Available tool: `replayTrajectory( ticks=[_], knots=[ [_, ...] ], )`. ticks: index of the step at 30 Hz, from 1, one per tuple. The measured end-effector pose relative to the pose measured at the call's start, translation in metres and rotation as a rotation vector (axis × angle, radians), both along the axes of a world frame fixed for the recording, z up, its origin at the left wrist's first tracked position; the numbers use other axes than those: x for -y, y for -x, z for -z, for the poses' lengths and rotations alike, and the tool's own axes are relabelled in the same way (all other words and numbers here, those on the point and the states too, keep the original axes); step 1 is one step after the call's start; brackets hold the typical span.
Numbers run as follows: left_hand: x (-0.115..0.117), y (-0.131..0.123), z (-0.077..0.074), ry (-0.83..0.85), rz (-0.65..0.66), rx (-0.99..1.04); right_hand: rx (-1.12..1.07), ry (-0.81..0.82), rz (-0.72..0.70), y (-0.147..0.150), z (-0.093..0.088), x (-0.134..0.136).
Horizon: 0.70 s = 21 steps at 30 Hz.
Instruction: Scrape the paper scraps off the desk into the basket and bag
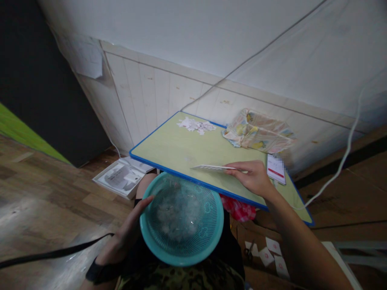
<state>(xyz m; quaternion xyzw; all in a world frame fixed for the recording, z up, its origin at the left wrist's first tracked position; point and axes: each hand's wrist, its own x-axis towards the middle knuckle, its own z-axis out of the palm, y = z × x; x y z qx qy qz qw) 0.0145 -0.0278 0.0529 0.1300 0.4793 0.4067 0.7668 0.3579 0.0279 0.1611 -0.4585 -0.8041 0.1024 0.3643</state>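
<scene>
A teal plastic basket (214, 237) rests on my lap, with a heap of small translucent pieces (179, 213) inside. My left hand (131, 223) is at the basket's left rim, its visible fingers wrapped against the edge. Over the near part of a yellow-green table (163, 147) with a blue edge, my right hand (252, 175) pinches a thin white card (210, 167) between thumb and fingers, seen nearly edge-on and pointing left. A pile of white paper scraps (196, 125) lies at the table's back.
A patterned cloth bundle (260, 133) and a phone (275, 169) are on the table's right part. An open white box (121, 177) stands on the floor at left. Scissors (249, 253) and white cards (266, 256) lie low at right. A cable (347, 149) hangs at right.
</scene>
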Motion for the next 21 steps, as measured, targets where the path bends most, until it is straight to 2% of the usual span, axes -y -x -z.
replayTrajectory(
  ticks=[5,11,17,21],
  knots=[
    [-0.001,-0.001,-0.005,-0.012,-0.01,0.032,0.003,-0.043,0.063,-0.013,-0.005,0.006],
    [0.001,0.0,-0.006,-0.033,0.007,0.026,0.009,-0.018,0.091,-0.02,0.002,0.01],
    [0.002,-0.002,-0.01,-0.039,-0.013,-0.003,0.004,-0.05,0.124,-0.015,0.003,0.013],
    [-0.001,-0.002,-0.008,-0.042,0.015,0.033,0.003,-0.033,0.088,-0.006,0.002,0.017]
  ],
)
